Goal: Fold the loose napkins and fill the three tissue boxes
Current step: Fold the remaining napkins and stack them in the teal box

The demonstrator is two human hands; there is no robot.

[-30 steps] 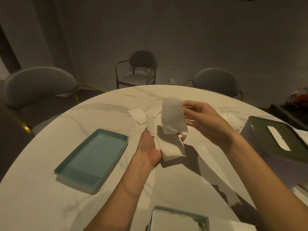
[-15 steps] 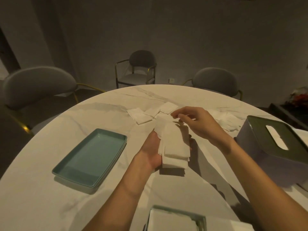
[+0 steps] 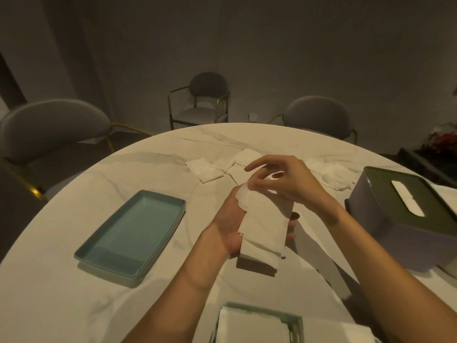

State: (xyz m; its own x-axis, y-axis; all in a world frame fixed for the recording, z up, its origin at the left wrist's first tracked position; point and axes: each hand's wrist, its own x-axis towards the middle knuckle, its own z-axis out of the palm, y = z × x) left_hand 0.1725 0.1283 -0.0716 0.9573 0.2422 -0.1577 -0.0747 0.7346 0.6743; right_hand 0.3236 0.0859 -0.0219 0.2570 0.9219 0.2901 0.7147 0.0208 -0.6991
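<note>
Left hand lies palm up above the surface, cradling a stack of folded napkins with its fingers curled up round the far long edge. Right hand hovers over the top end of the stack, thumb and forefinger pinching a loose corner of the topmost napkin there, the other fingers spread and lifted. More loose napkins lie scattered further back on the surface, some beside the lidded tissue box on the right, whose slot shows white paper. An empty teal tray sits to the left, and an open box already holding white sheets is at the near edge.

Judging by the look, the napkins are very light, soft and limp, easy to crease or tear; the stack is best held flat from beneath with a light clamp at the edges, and single sheets lifted by a corner
</note>
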